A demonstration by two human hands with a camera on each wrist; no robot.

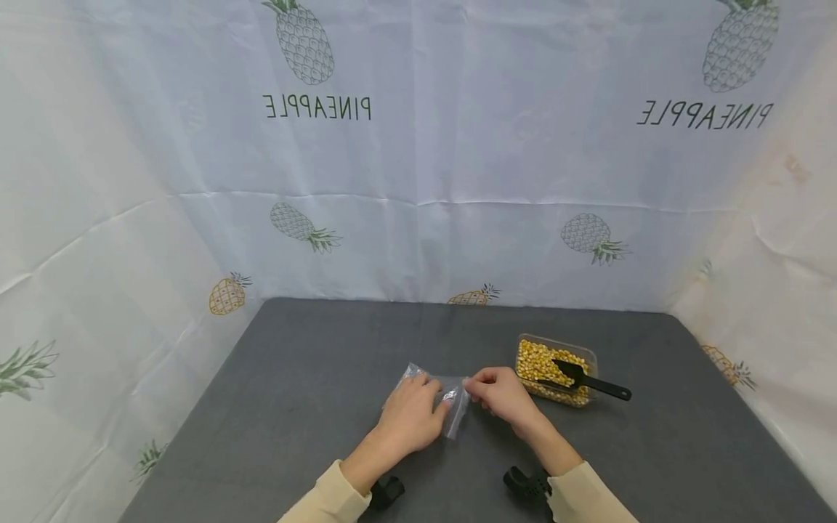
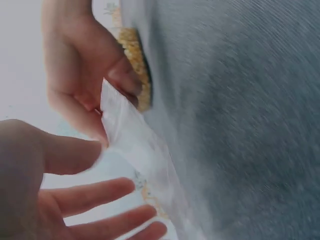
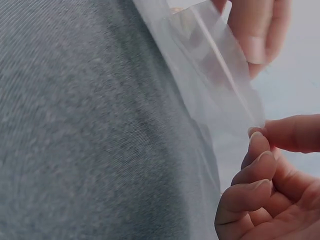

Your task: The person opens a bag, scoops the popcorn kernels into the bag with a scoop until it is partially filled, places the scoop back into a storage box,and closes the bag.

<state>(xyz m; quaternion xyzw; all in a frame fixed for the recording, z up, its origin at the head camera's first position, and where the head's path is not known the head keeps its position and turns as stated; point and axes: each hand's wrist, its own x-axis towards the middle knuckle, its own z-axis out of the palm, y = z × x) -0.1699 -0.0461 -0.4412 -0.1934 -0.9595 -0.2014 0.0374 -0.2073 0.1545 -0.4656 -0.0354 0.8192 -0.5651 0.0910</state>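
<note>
A clear plastic zip bag [image 1: 455, 415] lies on the grey table, between and under my hands. Its far corner [image 3: 256, 112] is pinched between the thumb and index finger of my right hand [image 1: 506, 394], clearly seen in the right wrist view. My left hand [image 1: 410, 412] reaches over the bag's left part. In the left wrist view its fingers [image 2: 107, 192] are extended and spread beside the bag, not closed around it. The pale seal strip [image 3: 225, 65] runs near the bag's edge, but whether it is parted cannot be told.
Right of my right hand stands a clear plastic tub [image 1: 593, 356] of yellow corn kernels [image 1: 539, 359]. A black scoop [image 1: 604, 386] rests in it, handle sticking out to the right. A white pineapple-print cloth [image 1: 418, 145] walls the table's back and sides.
</note>
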